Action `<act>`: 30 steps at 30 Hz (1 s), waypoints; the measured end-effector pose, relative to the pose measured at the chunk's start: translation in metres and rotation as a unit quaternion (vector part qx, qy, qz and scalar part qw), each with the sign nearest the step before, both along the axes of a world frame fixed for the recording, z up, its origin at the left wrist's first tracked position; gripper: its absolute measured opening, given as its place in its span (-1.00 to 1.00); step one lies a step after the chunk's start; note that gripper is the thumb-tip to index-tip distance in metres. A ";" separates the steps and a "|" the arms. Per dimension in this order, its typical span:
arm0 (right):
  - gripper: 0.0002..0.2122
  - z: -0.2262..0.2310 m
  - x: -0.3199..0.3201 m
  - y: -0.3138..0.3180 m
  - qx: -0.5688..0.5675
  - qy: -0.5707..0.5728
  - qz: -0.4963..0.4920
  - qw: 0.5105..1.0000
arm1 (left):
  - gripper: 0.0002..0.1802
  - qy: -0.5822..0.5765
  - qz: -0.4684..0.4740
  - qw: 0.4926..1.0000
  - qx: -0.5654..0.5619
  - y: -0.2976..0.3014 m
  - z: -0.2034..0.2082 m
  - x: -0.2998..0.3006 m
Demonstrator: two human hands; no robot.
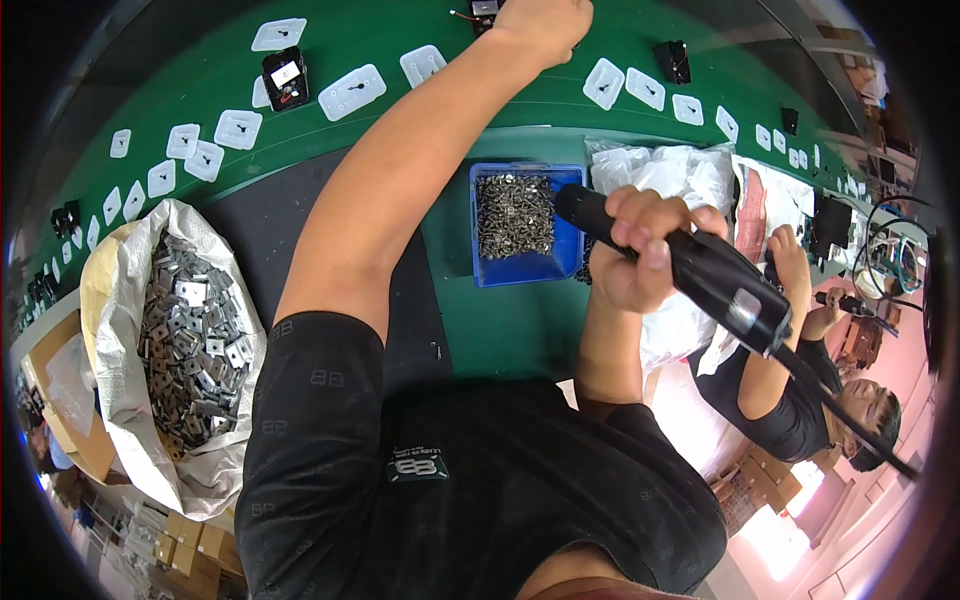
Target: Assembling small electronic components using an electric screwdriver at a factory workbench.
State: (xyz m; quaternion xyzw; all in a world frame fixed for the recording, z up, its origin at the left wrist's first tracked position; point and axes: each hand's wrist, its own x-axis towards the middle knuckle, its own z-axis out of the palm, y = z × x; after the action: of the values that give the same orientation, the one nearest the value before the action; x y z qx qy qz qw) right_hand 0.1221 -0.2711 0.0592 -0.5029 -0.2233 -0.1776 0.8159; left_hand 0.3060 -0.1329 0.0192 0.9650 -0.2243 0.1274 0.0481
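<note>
— What are the fingers of the right hand (pixel 637 262) doing?
— They are wrapped around a black corded driver (pixel 735 290), thumb pressed against its body; its nose points left, above the right side of a blue bin (pixel 568 245) of metal screws (pixel 513 215).
— And the left hand (pixel 545 30), farther out?
— Stretched over the green surface (pixel 560 105), just beside a black case (pixel 484 9); its fingers are partly hidden; I cannot tell whether they grip.
</note>
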 end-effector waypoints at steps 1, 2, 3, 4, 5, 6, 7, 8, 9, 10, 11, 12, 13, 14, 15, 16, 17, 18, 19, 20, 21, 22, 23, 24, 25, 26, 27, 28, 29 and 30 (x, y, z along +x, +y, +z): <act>-0.57 0.002 -0.003 0.000 0.012 -0.008 -0.004 1.000 | -0.29 0.000 0.002 1.000 -0.001 0.001 -0.001 -0.001; -0.57 0.005 -0.004 0.000 0.024 -0.017 0.008 1.000 | -0.40 0.000 -0.002 0.998 -0.058 0.004 -0.004 -0.006; -0.56 0.008 -0.006 0.000 0.037 -0.026 0.018 0.999 | -0.49 0.000 -0.008 0.994 -0.113 0.006 0.005 -0.018; -0.56 0.009 -0.006 -0.003 0.039 -0.023 0.017 0.999 | -0.49 0.022 -0.009 0.989 -0.146 0.015 0.030 -0.039; -0.57 0.009 -0.006 -0.001 0.030 -0.009 0.027 0.999 | -0.47 -0.063 -0.010 0.979 -0.194 0.031 0.028 -0.059; -0.57 0.007 -0.005 0.002 0.023 0.005 0.039 0.999 | -0.46 -0.149 -0.010 0.960 -0.236 0.047 0.023 -0.081; -0.57 0.003 -0.005 0.003 0.001 0.005 0.032 0.999 | -0.36 -0.110 0.023 0.964 -0.240 0.060 0.027 -0.111; -0.58 0.003 -0.006 0.001 0.011 0.007 0.038 0.999 | -0.25 -0.071 0.055 0.965 -0.245 0.068 0.033 -0.142; -0.58 0.004 -0.006 -0.001 0.025 0.010 0.048 0.998 | -0.22 -0.040 0.083 0.963 -0.253 0.075 0.038 -0.170; -0.58 0.005 -0.007 -0.004 0.017 -0.002 0.042 0.999 | -0.19 0.008 0.098 0.960 -0.264 0.083 0.042 -0.197; -0.55 0.005 -0.009 -0.007 0.019 -0.001 0.039 0.999 | -0.17 0.026 0.095 0.956 -0.275 0.091 0.043 -0.221; -0.53 0.006 -0.012 -0.012 0.027 -0.008 0.060 0.998 | -0.17 0.035 0.087 0.958 -0.269 0.100 0.041 -0.244; -0.52 0.010 -0.016 -0.012 0.051 -0.005 0.061 0.997 | -0.16 0.042 0.079 0.960 -0.266 0.109 0.039 -0.265; -0.53 0.017 -0.018 -0.013 0.026 -0.007 0.072 0.997 | -0.16 0.064 0.083 0.964 -0.245 0.115 0.039 -0.282; -0.54 0.013 -0.017 -0.020 0.029 -0.014 0.093 0.995 | -0.16 0.086 0.087 0.967 -0.225 0.120 0.040 -0.298; -0.54 0.016 -0.016 -0.021 0.014 -0.028 0.093 0.995 | -0.11 0.116 0.080 0.967 -0.211 0.124 0.036 -0.308; -0.53 0.020 -0.016 -0.022 -0.003 -0.042 0.092 0.995 | -0.11 0.113 0.086 0.968 -0.209 0.123 0.029 -0.317; -0.53 0.018 -0.017 -0.021 0.006 -0.043 0.098 0.994 | -0.06 0.123 0.103 0.970 -0.184 0.123 0.030 -0.323; -0.54 0.016 -0.018 -0.020 0.014 -0.031 0.108 0.994 | -0.02 0.132 0.119 0.971 -0.160 0.124 0.031 -0.329; -0.55 0.015 -0.019 -0.019 0.021 -0.020 0.118 0.993 | 0.02 0.156 0.133 0.967 -0.150 0.126 0.034 -0.339; -0.55 0.015 -0.022 -0.019 0.021 -0.021 0.112 0.993 | 0.02 0.156 0.126 0.968 -0.150 0.130 0.040 -0.340; -0.56 0.014 -0.024 -0.020 0.019 -0.019 0.116 0.993 | 0.00 0.130 0.147 0.961 -0.193 0.136 0.045 -0.342; -0.57 0.013 -0.027 -0.022 0.018 -0.016 0.120 0.992 | -0.02 0.105 0.167 0.951 -0.236 0.142 0.049 -0.345; -0.57 0.009 -0.029 -0.027 0.025 -0.019 0.134 0.990 | -0.16 0.063 0.184 0.943 -0.270 0.156 0.052 -0.344; -0.57 0.010 -0.031 -0.028 0.025 -0.019 0.129 0.991 | -0.32 0.033 0.237 0.941 -0.241 0.176 0.051 -0.348; -0.56 0.012 -0.033 -0.026 0.026 -0.017 0.130 0.991 | -0.49 -0.039 0.334 0.923 -0.187 0.195 0.042 -0.359; -0.56 0.014 -0.035 -0.025 0.024 -0.017 0.130 0.991 | -0.60 -0.060 0.383 0.908 -0.161 0.212 0.042 -0.365; -0.56 0.017 -0.038 -0.025 0.028 -0.004 0.119 0.993 | -0.64 -0.057 0.421 0.896 -0.129 0.222 0.043 -0.367; -0.56 0.019 -0.038 -0.024 0.022 -0.006 0.110 0.994 | -0.66 -0.048 0.441 0.888 -0.118 0.229 0.032 -0.369; -0.57 0.016 -0.036 -0.022 0.025 -0.004 0.116 0.993 | -0.66 -0.032 0.449 0.888 -0.097 0.227 0.027 -0.371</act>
State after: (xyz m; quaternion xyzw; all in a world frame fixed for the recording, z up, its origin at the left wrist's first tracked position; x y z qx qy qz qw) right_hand 0.0866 -0.2936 0.0752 -0.4527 -0.2784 -0.0893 0.8424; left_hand -0.0654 0.0943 0.0462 0.9485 0.2448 0.1876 0.0717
